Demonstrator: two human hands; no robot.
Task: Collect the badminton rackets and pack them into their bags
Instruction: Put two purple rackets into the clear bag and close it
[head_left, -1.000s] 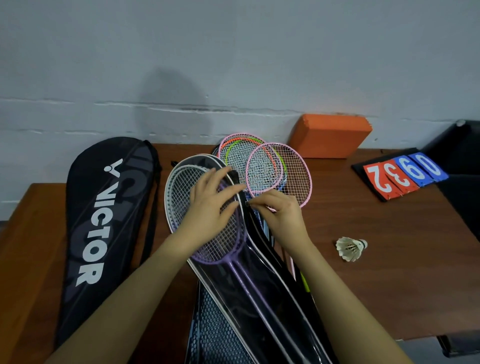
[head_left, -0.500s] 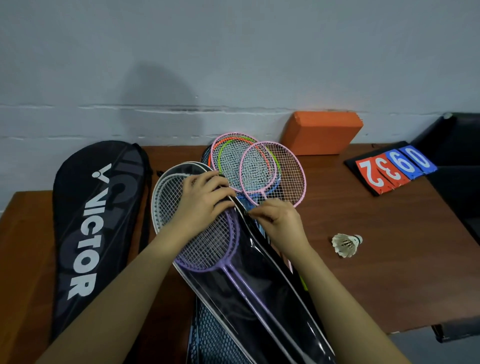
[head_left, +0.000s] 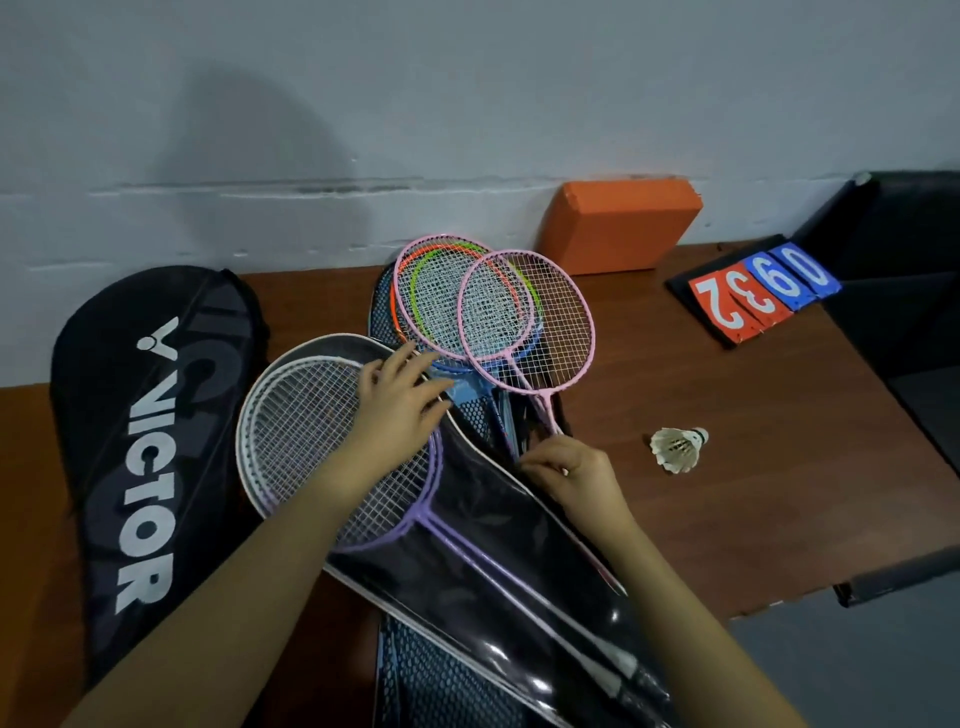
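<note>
Pretty crowded on the left and middle of the table (head_left: 727, 519). The big black bag (head_left: 130, 441) fills the left side, and the clear-fronted bag (head_left: 519, 561) runs diagonally through the middle with both hands on it. Behind that, a pile of coloured rackets (head_left: 483, 312) blocks the far centre, right up near the wall. An orange block (head_left: 618, 226) and the score cards (head_left: 758, 293) take the far right. Open wood is on the right, with only a shuttlecock (head_left: 678, 449) sitting in it.

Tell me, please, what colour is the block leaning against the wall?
The block is orange, seen clearly in the head view.
</note>
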